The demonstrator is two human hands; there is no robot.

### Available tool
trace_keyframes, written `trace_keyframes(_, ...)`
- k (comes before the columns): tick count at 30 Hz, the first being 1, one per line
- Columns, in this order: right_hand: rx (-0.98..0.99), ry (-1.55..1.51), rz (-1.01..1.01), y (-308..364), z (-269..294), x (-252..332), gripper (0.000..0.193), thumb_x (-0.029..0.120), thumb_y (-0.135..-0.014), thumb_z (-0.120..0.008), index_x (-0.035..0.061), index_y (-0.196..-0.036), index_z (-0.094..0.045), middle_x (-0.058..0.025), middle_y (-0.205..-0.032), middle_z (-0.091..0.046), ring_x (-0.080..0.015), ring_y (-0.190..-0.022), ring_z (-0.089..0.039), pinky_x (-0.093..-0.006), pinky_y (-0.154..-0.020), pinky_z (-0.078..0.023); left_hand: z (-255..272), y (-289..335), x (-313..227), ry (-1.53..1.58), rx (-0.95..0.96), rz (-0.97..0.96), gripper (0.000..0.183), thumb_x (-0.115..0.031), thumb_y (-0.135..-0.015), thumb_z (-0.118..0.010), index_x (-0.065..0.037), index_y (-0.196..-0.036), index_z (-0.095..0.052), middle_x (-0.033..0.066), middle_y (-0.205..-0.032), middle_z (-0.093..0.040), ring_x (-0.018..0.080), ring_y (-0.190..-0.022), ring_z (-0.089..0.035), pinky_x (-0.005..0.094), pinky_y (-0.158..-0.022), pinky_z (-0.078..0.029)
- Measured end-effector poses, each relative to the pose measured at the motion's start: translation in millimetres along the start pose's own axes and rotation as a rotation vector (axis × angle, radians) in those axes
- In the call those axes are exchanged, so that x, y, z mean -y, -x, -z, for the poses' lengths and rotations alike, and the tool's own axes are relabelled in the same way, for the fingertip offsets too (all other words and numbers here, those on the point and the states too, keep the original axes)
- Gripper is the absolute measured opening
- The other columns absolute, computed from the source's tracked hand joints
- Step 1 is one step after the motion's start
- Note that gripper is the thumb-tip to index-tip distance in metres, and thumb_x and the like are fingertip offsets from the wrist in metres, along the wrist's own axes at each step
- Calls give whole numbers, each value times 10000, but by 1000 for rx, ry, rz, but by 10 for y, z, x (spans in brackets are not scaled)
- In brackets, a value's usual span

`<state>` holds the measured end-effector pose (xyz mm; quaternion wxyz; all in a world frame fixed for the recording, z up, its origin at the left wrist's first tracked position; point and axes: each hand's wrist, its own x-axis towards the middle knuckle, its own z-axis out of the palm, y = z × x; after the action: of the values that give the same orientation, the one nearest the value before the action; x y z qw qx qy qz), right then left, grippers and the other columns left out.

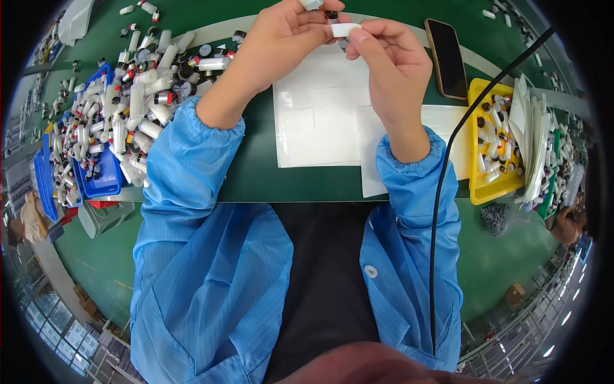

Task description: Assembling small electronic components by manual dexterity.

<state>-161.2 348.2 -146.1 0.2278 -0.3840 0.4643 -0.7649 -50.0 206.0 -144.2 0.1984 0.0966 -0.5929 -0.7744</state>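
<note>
Both my hands meet at the top middle, above the white sheets (pixel 316 137) on the green table. My left hand (pixel 278 45) is closed around a small bottle with a black band (pixel 330 15) and a pale end (pixel 311 4); its fingers hide most of it. Between the thumb and fingers of my right hand (pixel 396 70) is a small white strip like a label (pixel 345 30), right against the bottle. Beside my left forearm lies a big heap of small white bottles (pixel 137 105) with black, red and silver caps.
Blue trays (pixel 105 182) under the heap stand at the left. To the right are a phone (pixel 446 59), a yellow tray (pixel 476 173) of small bottles and a stack of white sheets (pixel 529 141). A black cable (pixel 441 185) hangs across my right arm.
</note>
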Motion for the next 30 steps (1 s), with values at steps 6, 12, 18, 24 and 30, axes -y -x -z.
trace_keyframes(6, -62, 66, -103, 4, -37, -57, 145, 63, -909, -723, -25, -1017, -682, -66, -885, -715, -87, -790, -672, -194, -682, -516, -20, 19, 32, -8, 5, 21, 315, 71, -959, -563, 15, -1266, -521, 60, -1138, -623, 133, -1075, -622, 270, -950, -500)
trace_keyframes(12, -134, 113, -126, 3, -67, -45, 149, 66, -913, -718, -30, -1020, -678, -81, -899, -728, -99, -800, -686, -202, -702, -519, -89, 3, -41, -46, -3, 14, 324, 84, -935, -585, 13, -1249, -546, 53, -1133, -608, 115, -1080, -604, 252, -909, -500)
trace_keyframes(18, -138, 143, -141, 34, -98, -2, 122, 51, -912, -717, -30, -995, -679, -83, -928, -719, -106, -803, -681, -224, -715, -533, -96, 98, -101, -243, -22, -62, 258, -164, -1020, -581, -3, -1219, -614, 78, -1032, -685, 163, -927, -677, 340, -919, -551)
trace_keyframes(24, -55, -284, -244, -6, 160, -145, 551, 53, -906, -695, 90, -1380, -418, -86, -1248, -578, -185, -1153, -567, -338, -1019, -434, -134, 79, -238, -38, 173, -92, 402, -99, -951, -680, -21, -1340, -611, 101, -1182, -700, 158, -1081, -648, 299, -943, -518)
trace_keyframes(30, 316, -665, -574, -31, 18, -26, 576, 282, -863, -730, 64, -1317, -451, -101, -1296, -548, -242, -1253, -506, -377, -1099, -350, -191, 524, -808, -571, 122, -242, 364, -94, -902, -711, -62, -1262, -672, 108, -1140, -724, 200, -991, -703, 321, -872, -547)
